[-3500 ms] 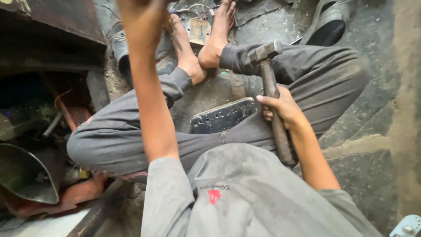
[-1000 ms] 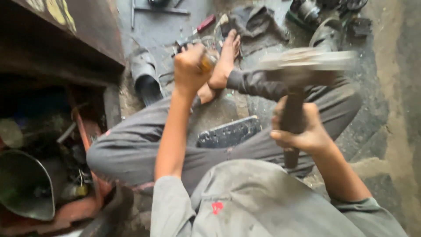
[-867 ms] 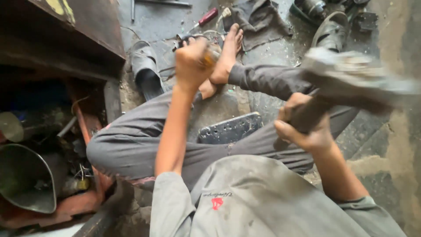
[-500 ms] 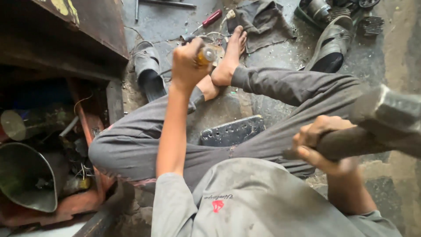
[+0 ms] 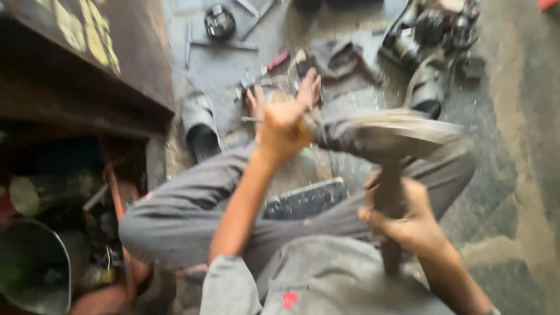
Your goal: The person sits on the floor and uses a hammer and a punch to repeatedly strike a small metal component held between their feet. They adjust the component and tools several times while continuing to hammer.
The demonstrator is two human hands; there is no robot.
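**A:** What does the view from the head camera show?

**B:** A person sits cross-legged on a gritty concrete floor [image 5: 513, 146], in grey trousers and a grey shirt, bare feet forward. The right hand [image 5: 408, 224] is wrapped tight around the dark wooden handle of a hammer [image 5: 389, 169].

**A:** How does the hammer look?

**B:** Its head is a heavy grey metal block, smeared sideways by motion blur, and it sits above the person's right thigh. The handle runs down from it through the closed fist and pokes out below, near the shirt.

**A:** And the other hand?

**B:** The left hand [image 5: 284, 129] is stretched forward over the feet, fingers curled into a fist around something small. The picture is too blurred to tell what it grips.

**A:** What lies around?

**B:** A flat dark slab [image 5: 305, 199] rests between the legs, just left of the hammer handle. A grey sandal [image 5: 201, 125] lies beside the left knee, and a second sandal [image 5: 427, 93] sits well apart, beyond the right leg. A red-handled screwdriver [image 5: 275, 61] lies on the floor past the feet. On the left stands a rusty dark metal box [image 5: 87, 70], with a round metal pot [image 5: 32, 268] below it.
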